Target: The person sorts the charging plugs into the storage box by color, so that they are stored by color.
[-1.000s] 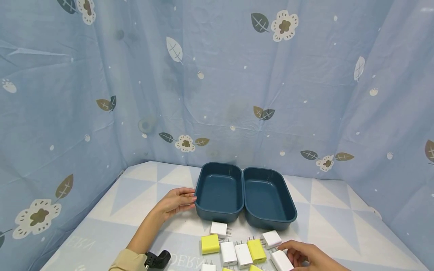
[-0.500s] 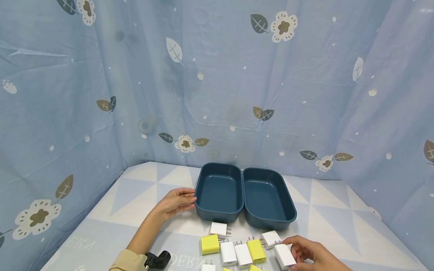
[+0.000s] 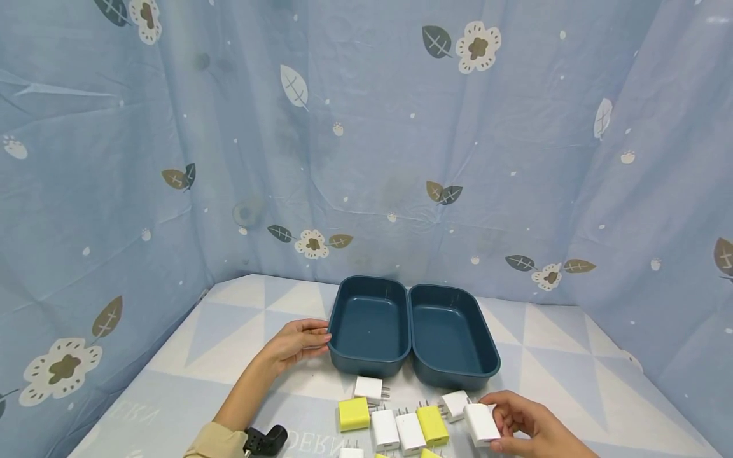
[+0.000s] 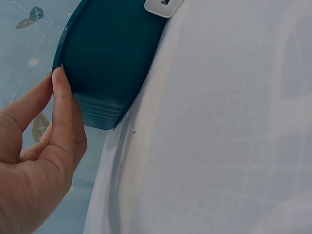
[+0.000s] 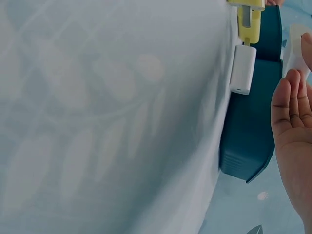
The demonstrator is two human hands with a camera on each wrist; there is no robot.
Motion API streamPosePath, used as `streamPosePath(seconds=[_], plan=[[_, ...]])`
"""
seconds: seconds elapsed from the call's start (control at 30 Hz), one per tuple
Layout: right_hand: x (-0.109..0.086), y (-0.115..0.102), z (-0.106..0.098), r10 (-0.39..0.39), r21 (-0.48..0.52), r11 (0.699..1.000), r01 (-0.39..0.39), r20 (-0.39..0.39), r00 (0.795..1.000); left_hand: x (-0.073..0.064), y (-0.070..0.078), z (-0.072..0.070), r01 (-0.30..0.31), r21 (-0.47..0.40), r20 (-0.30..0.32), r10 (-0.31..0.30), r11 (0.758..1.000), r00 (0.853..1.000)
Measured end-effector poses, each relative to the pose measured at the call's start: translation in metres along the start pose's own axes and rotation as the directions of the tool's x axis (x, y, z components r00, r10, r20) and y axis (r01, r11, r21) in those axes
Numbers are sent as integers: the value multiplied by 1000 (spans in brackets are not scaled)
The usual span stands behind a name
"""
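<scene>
In the head view my left hand reaches to the left side of the left dark blue bin, fingers fairly straight. Its fingertips touch that bin near the rim, as the left wrist view also shows. My right hand pinches a white charger plug between thumb and fingers, prongs pointing away. The charger is tilted up close beside another white charger. In the right wrist view the held charger is partly covered by my fingers.
A second dark blue bin stands against the first. In front lie several white chargers and yellow chargers, some cut off by the frame's bottom edge. A black strap piece is by my left sleeve. Patterned curtains surround the table.
My right hand has lifted the white charger slightly and shifted it to the right, away from the group. My left hand has stayed at the left bin.
</scene>
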State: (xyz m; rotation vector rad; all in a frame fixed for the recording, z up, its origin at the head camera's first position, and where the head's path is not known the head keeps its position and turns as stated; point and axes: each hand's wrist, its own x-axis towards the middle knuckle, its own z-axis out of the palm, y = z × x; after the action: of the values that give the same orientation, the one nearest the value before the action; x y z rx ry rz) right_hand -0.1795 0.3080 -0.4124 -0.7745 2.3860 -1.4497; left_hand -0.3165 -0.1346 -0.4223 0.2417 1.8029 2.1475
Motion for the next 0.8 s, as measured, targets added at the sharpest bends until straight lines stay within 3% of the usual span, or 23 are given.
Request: streamPosePath(seconds=[0.37, 0.63, 0.8], plan=[[1, -14, 0, -70, 9, 997, 71, -108, 992, 0, 0, -1, -14, -10, 22, 14, 1000, 1000], [8, -26, 1, -21, 121, 992, 37, -132, 991, -1, 1, 0, -11, -14, 23, 12, 1000, 1000], [15, -35, 3, -29, 135, 990, 50, -148, 988, -1, 0, 0, -7, -16, 17, 7, 1000, 1000]])
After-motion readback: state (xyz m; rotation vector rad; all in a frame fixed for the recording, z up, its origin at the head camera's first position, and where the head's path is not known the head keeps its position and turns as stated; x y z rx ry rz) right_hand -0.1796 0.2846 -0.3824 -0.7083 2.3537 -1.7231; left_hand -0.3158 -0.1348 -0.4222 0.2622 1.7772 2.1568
